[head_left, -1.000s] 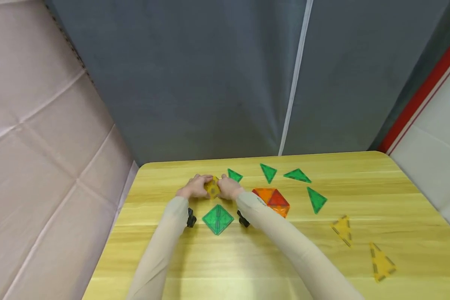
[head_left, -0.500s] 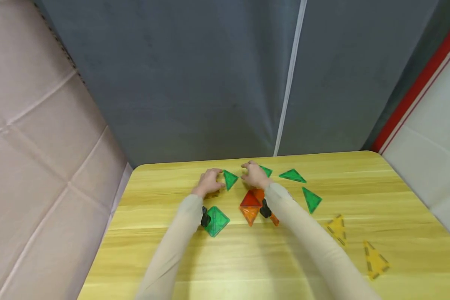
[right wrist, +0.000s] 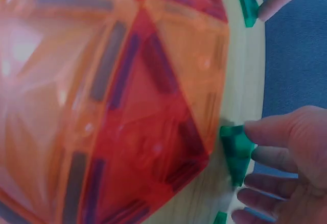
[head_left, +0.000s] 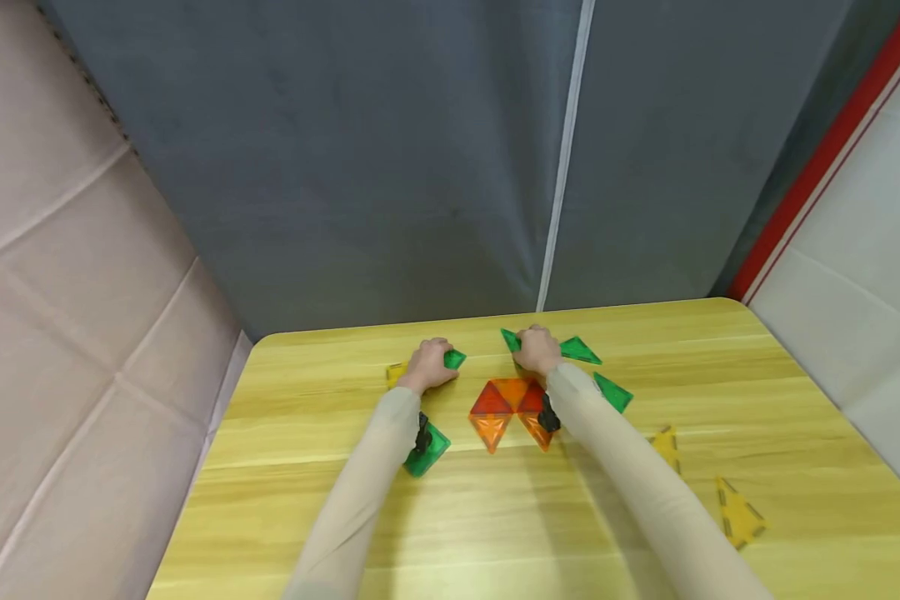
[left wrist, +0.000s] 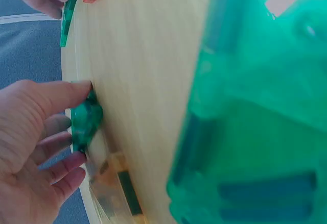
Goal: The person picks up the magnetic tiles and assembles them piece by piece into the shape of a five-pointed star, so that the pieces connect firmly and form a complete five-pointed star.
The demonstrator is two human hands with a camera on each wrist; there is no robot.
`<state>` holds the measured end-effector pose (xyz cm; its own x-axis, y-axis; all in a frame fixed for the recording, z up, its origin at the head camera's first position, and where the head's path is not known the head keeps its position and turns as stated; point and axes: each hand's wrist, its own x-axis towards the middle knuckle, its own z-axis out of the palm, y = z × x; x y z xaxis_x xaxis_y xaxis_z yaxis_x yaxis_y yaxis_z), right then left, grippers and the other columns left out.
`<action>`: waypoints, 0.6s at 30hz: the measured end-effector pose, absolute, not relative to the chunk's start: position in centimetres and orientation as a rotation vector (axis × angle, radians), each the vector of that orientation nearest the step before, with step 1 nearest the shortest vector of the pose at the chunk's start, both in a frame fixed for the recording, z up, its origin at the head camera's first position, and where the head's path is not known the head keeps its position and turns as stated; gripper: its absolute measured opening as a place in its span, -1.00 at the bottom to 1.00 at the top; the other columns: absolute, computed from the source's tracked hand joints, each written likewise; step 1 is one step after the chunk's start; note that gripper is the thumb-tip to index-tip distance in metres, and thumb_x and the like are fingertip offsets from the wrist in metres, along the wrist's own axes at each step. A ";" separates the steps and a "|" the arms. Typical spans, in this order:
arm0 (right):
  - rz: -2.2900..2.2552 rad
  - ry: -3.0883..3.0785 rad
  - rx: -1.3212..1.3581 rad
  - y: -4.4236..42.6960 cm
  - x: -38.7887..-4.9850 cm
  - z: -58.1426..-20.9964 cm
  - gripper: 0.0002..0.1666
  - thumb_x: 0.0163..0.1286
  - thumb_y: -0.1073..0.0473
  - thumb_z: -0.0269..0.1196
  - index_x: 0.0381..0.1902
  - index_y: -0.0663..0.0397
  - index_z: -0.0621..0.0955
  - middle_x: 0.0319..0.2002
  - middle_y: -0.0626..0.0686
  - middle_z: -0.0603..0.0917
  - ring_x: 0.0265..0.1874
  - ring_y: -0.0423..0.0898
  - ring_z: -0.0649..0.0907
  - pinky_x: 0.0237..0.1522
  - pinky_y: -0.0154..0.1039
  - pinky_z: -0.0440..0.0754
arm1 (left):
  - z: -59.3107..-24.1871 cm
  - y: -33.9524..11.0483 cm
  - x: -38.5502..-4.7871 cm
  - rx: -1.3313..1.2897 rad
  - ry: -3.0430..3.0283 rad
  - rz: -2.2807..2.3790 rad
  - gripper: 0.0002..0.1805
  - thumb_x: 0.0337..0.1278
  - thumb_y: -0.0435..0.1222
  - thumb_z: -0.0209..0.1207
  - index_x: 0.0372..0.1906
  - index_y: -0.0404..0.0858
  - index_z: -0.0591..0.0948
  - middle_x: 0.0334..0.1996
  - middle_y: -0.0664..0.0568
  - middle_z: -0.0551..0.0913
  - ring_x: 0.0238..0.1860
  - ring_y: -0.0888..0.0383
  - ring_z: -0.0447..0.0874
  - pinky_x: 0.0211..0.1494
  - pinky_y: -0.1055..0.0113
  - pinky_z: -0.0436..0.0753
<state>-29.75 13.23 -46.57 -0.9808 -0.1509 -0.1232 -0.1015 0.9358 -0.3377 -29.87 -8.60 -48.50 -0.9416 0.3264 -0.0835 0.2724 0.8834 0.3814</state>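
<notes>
Near the table's back edge, my left hand [head_left: 429,365] grips a green triangular tile [head_left: 454,359] between thumb and fingers; the left wrist view shows this tile [left wrist: 86,119] at the fingertips. Farther right, my right hand [head_left: 537,350] pinches another green triangle [head_left: 510,339], seen also as a green tile [right wrist: 237,150] in the right wrist view. A yellow piece [head_left: 395,372] lies just left of my left hand. Between the forearms sits a group of joined red and orange triangles [head_left: 491,400]. Under my left wrist is a green piece [head_left: 429,452], partly hidden.
Green triangles lie right of my right hand, one [head_left: 580,350] near the back edge and one [head_left: 613,392] by the sleeve. Two yellow triangles [head_left: 666,447] [head_left: 739,512] lie at the right, the nearer partly beside the right forearm. A grey curtain [head_left: 330,167] hangs behind the table.
Both hands have left the yellow piece and moved right. Each has taken hold of a green triangle; in the latest half second, the left hand closed on its tile. The view has shifted slightly.
</notes>
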 end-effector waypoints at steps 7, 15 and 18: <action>-0.467 2.936 -0.230 13.3 -29.9 -47.0 -0.49 0.27 0.19 0.18 0.14 0.35 0.51 0.06 0.39 0.44 0.03 0.33 0.43 0.00 0.08 0.49 | -47.8 -7.0 -29.6 0.302 2.927 0.495 -0.61 0.09 -0.19 0.25 -0.08 -0.41 0.58 0.00 -0.21 0.43 -0.10 -0.06 0.40 -0.13 0.17 0.52; -0.429 2.908 -0.269 13.2 -30.1 -47.1 -0.50 0.26 0.12 0.23 0.08 0.33 0.54 0.02 0.37 0.42 0.00 0.31 0.40 -0.03 0.07 0.50 | -46.5 -7.1 -29.5 0.373 2.815 0.321 -0.64 -0.03 -0.19 0.19 -0.13 -0.33 0.55 -0.07 -0.16 0.31 -0.17 -0.02 0.29 -0.30 0.25 0.40; -0.426 2.905 -0.285 13.2 -30.0 -47.0 -0.53 0.26 0.13 0.23 0.05 0.34 0.55 0.01 0.36 0.42 0.00 0.31 0.39 -0.03 0.07 0.49 | -46.5 -7.5 -29.6 0.413 2.813 0.267 -0.53 0.09 -0.09 0.21 0.02 -0.30 0.54 -0.04 -0.17 0.32 -0.15 -0.02 0.30 -0.22 0.22 0.44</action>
<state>-29.96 13.22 -47.02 -0.9633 -0.2160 -0.1596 -0.1611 0.9401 -0.3004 -29.63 -7.51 -46.48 -0.9185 0.3053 -0.2515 0.2524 0.9419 0.2214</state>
